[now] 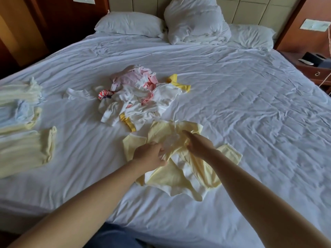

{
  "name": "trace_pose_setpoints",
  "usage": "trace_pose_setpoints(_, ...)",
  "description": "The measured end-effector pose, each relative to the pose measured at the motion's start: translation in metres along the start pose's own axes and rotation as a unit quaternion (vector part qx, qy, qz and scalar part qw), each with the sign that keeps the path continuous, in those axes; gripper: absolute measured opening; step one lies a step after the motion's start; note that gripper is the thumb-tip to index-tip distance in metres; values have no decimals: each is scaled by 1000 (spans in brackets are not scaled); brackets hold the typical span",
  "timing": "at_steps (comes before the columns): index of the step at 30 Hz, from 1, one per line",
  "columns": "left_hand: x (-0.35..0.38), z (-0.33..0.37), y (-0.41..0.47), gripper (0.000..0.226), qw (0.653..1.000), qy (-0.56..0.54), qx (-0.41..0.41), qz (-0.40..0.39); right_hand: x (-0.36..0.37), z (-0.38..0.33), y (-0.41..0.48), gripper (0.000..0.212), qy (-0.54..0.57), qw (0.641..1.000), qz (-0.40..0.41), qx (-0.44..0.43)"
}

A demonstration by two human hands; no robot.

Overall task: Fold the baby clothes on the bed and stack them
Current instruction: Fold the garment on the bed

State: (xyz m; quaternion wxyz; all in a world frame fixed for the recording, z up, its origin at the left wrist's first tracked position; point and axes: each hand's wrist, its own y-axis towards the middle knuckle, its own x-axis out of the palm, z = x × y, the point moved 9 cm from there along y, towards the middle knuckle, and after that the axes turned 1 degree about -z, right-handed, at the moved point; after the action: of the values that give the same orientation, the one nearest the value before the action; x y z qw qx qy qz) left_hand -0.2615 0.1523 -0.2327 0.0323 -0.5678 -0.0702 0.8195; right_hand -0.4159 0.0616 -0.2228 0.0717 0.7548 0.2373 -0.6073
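Note:
A pale yellow baby garment (pixel 180 174) lies crumpled and spread on the white bed sheet (pixel 250 122) in front of me. My left hand (pixel 150 155) grips a bunch of its fabric at the middle. My right hand (pixel 198 144) holds the cloth just to the right, fingers curled into a fold. Behind it sits an unfolded heap of white, pink and yellow baby clothes (pixel 136 97). At the left edge lie folded pale yellow and light blue pieces (pixel 21 111) and another pale yellow garment (pixel 26 149).
Two pillows (pixel 129 24) and a bunched white duvet (pixel 195 22) lie at the headboard. A wooden nightstand (pixel 315 67) with small items stands at the far right. A loose white piece (pixel 77 93) lies left of the heap.

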Motion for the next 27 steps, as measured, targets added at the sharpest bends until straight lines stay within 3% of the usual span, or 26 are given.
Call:
trace_pose_setpoints(6, 1, 2, -1, 39, 999, 11, 17, 41, 5, 8, 8, 35, -2, 997, 76, 17)
trace_pose_setpoints(10, -2, -2, 0, 16, 996, -8, 13, 82, -10, -4, 14, 29, 1, 994, 100, 32)
trace_pose_setpoints(13, -8, -12, -5, 12, 994, -71, -5, 80, -33, -34, 17, 27, 83, 988, 130, -6)
trace_pose_setpoints(17, -33, -38, -26, 14, 984, -111, -49, 131, -43, -93, 31, 24, 255, 962, 88, -49)
trace_pose_setpoints(20, -54, -62, -47, 24, 975, -74, -90, 191, -26, -139, 40, 36, 355, 932, -11, -72)
trace_pose_setpoints(23, -64, -85, -60, 34, 971, -35, -116, 206, -1, -174, 40, 59, 298, 938, -100, -142)
trace_pose_setpoints(27, -66, -91, -63, 38, 969, -14, -67, 238, 1, -161, 41, 54, 216, 964, -28, -153)
